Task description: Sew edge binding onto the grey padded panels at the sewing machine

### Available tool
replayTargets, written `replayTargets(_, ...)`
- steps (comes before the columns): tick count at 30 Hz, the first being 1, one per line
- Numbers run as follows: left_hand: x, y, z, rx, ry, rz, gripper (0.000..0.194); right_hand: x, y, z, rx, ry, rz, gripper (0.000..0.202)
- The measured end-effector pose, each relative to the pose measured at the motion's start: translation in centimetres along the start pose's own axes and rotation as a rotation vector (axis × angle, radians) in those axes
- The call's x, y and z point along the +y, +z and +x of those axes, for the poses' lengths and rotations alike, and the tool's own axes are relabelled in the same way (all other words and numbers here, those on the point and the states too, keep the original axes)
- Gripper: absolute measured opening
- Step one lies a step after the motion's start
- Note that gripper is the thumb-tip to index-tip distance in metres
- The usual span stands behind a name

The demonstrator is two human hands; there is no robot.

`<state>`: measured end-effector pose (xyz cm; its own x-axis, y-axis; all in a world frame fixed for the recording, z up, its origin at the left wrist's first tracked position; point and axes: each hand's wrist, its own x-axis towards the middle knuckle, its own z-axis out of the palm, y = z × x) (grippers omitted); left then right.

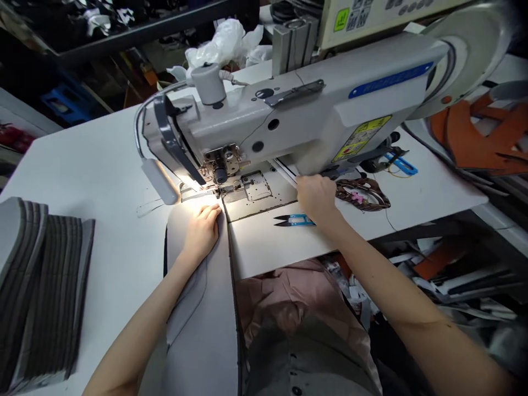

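A long grey panel [206,330] with a dark edge runs from my lap up to the needle area of a sewing machine [264,121]. My left hand [202,234] rests on the panel just below the lit presser foot [218,191], its fingers curled together and pressing the material. Right of the needle, my right hand [317,198] is closed round the near end of a narrow pale strip with a dark line [285,171], which reaches under the machine arm. What exactly the strip is cannot be made out. Blue thread snips [295,220] lie just below that hand.
Stacked grey pieces [58,275] stand on the left of the white table [111,148]. A brown hair band [363,193] and a blue tool [402,163] lie to the right, near orange offcuts [474,137]. Behind the machine is a white plastic bag [225,44].
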<state>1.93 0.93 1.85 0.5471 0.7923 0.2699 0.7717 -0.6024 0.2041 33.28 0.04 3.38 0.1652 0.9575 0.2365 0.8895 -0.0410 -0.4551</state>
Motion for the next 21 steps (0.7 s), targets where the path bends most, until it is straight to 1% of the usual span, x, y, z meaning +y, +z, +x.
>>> replayTargets(1, 0.1, 0.0, -0.1, -0.003, -0.013, 0.004, 0.036, -0.4, -0.2, -0.5, 0.014, 0.034, 0.073, 0.018)
replayTargets(2, 0.1, 0.0, -0.1, -0.007, -0.025, 0.009, 0.036, -1.1, -0.3, -1.2, -0.005, 0.076, 0.192, 0.023)
replayTargets(3, 0.2, -0.1, -0.2, -0.012, -0.035, 0.013, 0.036, -2.0, -0.3, -2.3, -0.064, 0.123, 0.359, 0.030)
replayTargets(4, 0.3, -0.1, -0.2, -0.017, -0.044, 0.013, 0.035, -3.2, -0.4, -3.7, -0.159, 0.167, 0.563, 0.039)
replayTargets(6, 0.4, 0.0, -0.3, -0.025, -0.060, -0.001, 0.034, -6.0, -0.5, -7.1, -0.461, 0.274, 0.976, 0.053)
replayTargets(8, 0.5, 0.1, -0.5, -0.005, -0.090, -0.024, 0.032, -8.8, -0.9, -10.7, -0.767, 0.373, 1.257, 0.047)
replayTargets(10, 0.4, 0.3, -0.7, 0.057, -0.142, -0.045, 0.028, -11.0, -1.4, -13.6, -1.029, 0.422, 1.429, 0.043)
replayTargets(11, 0.4, 0.4, -0.8, 0.095, -0.164, -0.057, 0.029, -11.7, -1.6, -14.6, -1.137, 0.432, 1.483, 0.044)
replayTargets(12, 0.3, 0.4, -0.9, 0.122, -0.174, -0.070, 0.030, -12.3, -1.7, -15.3, -1.217, 0.440, 1.514, 0.044)
replayTargets(13, 0.3, 0.3, -1.0, 0.128, -0.164, -0.088, 0.031, -12.6, -1.7, -15.7, -1.272, 0.444, 1.525, 0.045)
replayTargets(15, 0.1, 0.1, -1.1, 0.087, -0.106, -0.134, 0.034, -12.9, -1.6, -15.9, -1.306, 0.456, 1.508, 0.043)
replayTargets(18, -0.1, -0.2, -1.1, 0.020, -0.061, -0.197, 0.039, -12.9, -1.3, -15.7, -1.295, 0.458, 1.466, 0.040)
replayTargets(21, -0.2, -0.2, -1.3, 0.028, -0.037, -0.215, 0.044, -12.9, -1.2, -15.7, -1.263, 0.427, 1.390, 0.035)
